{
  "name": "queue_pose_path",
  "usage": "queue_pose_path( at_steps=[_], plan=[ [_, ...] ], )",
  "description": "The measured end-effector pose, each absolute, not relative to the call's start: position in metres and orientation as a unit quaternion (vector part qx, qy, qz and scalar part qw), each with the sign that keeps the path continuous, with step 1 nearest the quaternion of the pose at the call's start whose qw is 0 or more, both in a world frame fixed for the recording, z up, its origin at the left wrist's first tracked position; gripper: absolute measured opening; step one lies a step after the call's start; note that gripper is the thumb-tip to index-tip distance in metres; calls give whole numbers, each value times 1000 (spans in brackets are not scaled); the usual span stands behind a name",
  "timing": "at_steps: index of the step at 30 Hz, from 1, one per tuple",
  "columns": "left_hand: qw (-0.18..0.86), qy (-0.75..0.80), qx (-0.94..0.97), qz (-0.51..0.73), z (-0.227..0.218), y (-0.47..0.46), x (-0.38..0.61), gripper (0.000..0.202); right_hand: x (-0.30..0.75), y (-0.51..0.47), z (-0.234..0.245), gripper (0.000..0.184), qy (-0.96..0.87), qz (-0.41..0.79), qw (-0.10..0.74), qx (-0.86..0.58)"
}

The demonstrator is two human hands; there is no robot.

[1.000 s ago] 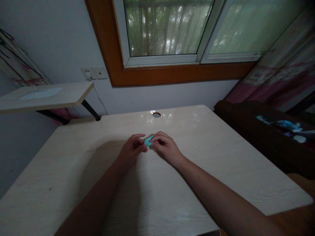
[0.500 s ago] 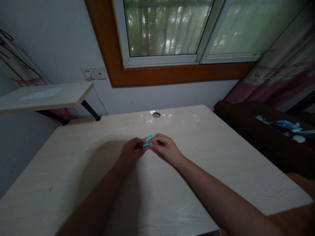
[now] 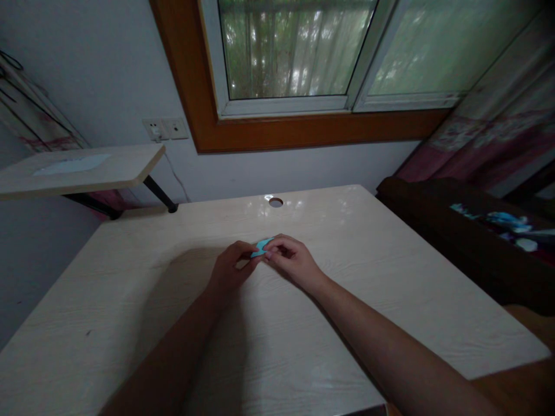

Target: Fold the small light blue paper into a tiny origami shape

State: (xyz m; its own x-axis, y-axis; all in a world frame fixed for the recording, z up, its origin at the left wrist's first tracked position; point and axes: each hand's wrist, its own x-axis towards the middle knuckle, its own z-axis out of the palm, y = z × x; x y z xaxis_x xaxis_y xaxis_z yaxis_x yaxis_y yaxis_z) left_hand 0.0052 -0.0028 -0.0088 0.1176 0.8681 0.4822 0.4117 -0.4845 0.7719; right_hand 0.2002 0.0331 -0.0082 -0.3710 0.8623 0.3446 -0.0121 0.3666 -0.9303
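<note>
Between my two hands is a small, flat turquoise piece (image 3: pixel 261 245) that looks like folded paper; its exact kind is unclear. My left hand (image 3: pixel 229 267) pinches its left end between thumb and fingers. At the right end, my right hand (image 3: pixel 295 261) grips it with thumb and fingertips pressed together. Fingertips cover parts of the piece. Both hands are held close together over the middle of the pale wood-grain desk (image 3: pixel 347 329), and a shadow falls to the left.
A round cable hole (image 3: pixel 276 203) lies near the desk's back edge. On the left, a raised shelf (image 3: pixel 143 164) on black legs carries a paper sheet (image 3: pixel 71 164). Behind are wall sockets (image 3: pixel 165 129) and a window. Dark furniture (image 3: pixel 433 231) with items on it stands at the right.
The turquoise piece has shifted slightly between my fingertips and shows a more joined, flatter surface. My hands have barely moved, with small finger adjustments.
</note>
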Motion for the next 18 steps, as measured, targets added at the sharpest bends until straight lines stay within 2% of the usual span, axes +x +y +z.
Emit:
queue_pose_path(
  at_steps=[8, 18],
  plan=[
    [182, 448, 728, 486, -6, -5, 3, 7, 200, 31, -2, 9, -724, 405, 474, -296],
    [140, 404, 756, 496, -5, -2, 3, 3, 199, 33, 0, 9, -679, 510, 466, -249]
  ],
)
